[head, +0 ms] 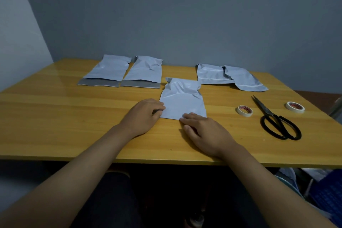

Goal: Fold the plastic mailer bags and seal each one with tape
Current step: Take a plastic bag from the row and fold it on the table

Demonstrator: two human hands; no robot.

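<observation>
- Head view: a person is sitting at a wooden table (74, 116), working on 1 pale mailer bag (182, 101) lying at the centre.
- The left hand (143, 116) is resting at the bag's near-left corner, fingers loosely curled; whether they are pinching the plastic, I cannot tell.
- The right hand (201, 131) is pressing flat, fairly straight fingers on the near edge.
- 2 unfolded bags (125, 72) are waiting at far left, grey flaps showing; 2 folded bags (229, 77) are lying at far right, seemingly done.
- 2 tape rolls (244, 110) and scissors (275, 118) are sitting untouched on the right.
</observation>
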